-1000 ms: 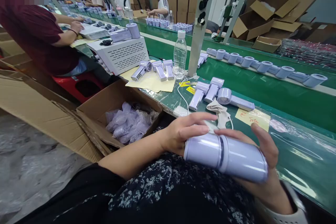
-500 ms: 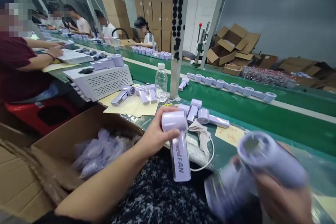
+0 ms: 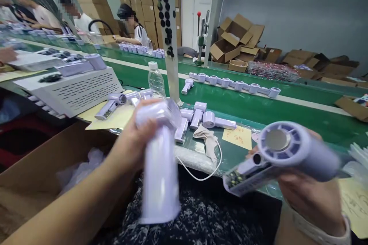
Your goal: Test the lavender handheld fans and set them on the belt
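Observation:
My left hand (image 3: 140, 134) is closed around the head of a lilac handheld fan (image 3: 161, 176), its handle hanging down over my lap and blurred by motion. Over on the right, my right hand (image 3: 310, 195) grips a second lilac handheld fan (image 3: 313, 153) from beneath. That one shows its round vented end with a silver disc, and its handle is open, with a circuit board (image 3: 234, 178) inside. Between the hands, several more fans (image 3: 198, 115) lie on the green bench beside a pale cloth finger cover (image 3: 207, 139) with a white cord.
A white slotted box (image 3: 77, 92) and a clear bottle (image 3: 155, 78) stand to the left, near a metal post (image 3: 172, 65). A row of fans (image 3: 238, 85) lies along the conveyor. An open carton (image 3: 37, 160) is at my lower left. Other people (image 3: 138, 30) sit across the line.
My left hand has moved left and nearer with its fan, whose lettering no longer shows. The fan in my right hand has turned, showing its vented end and open handle. The view has swung right.

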`<state>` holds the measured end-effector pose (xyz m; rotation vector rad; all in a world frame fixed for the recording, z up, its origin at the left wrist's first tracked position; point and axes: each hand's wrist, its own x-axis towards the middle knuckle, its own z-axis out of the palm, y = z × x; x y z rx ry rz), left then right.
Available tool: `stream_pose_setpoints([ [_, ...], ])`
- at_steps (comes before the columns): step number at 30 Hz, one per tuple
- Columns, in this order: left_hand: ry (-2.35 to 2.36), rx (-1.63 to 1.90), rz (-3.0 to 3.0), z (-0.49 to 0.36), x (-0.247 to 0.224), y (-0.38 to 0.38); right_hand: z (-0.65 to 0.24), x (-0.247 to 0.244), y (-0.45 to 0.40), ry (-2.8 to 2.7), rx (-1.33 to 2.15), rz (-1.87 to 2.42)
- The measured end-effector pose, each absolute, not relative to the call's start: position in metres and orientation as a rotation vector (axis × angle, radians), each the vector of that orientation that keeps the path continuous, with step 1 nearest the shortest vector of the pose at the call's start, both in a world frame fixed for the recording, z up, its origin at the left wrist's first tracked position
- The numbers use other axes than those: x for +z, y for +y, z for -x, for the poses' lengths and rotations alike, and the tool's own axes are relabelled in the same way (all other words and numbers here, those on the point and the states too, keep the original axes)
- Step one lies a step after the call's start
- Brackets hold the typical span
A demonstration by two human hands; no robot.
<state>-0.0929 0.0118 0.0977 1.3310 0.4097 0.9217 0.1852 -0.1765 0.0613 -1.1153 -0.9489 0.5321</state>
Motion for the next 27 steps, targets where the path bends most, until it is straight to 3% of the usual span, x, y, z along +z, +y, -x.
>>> stream_pose_setpoints([
  [7, 0.195, 1.545, -1.609, 0.031, 0.037, -0.04, -0.128, 0.018, -0.13, -1.163, 1.088, 1.075],
  [10, 0.184, 1.472, -1.753, 0.012, 0.012, -0.033, -0.123, 0.015, -0.124, -1.336, 1.149, 1.071],
  [13, 0.296, 1.146, -2.094, 0.007, 0.004, 0.0, -0.159, 0.018, -0.128, -1.336, 0.842, 1.466],
  [15, 0.646, 0.949, -2.281, 0.01, 0.003, 0.032, -0.204, 0.015, -0.136, -1.297, 0.495, 1.802],
  [18, 1.233, 0.722, -2.13, 0.016, 0.0, 0.075, -0.274, 0.006, -0.156, -1.238, 0.222, 2.31],
  [21, 1.279, 0.595, -1.992, 0.018, -0.008, 0.099, -0.314, 0.007, -0.173, -1.07, -0.102, 2.702],
  [24, 1.231, 0.624, -1.868, 0.021, -0.01, 0.109, -0.313, 0.02, -0.158, -1.023, -0.453, 2.668],
  [27, 1.142, 0.677, -1.685, 0.032, -0.001, 0.109, -0.29, 0.023, -0.104, -1.375, -0.269, 2.453],
])
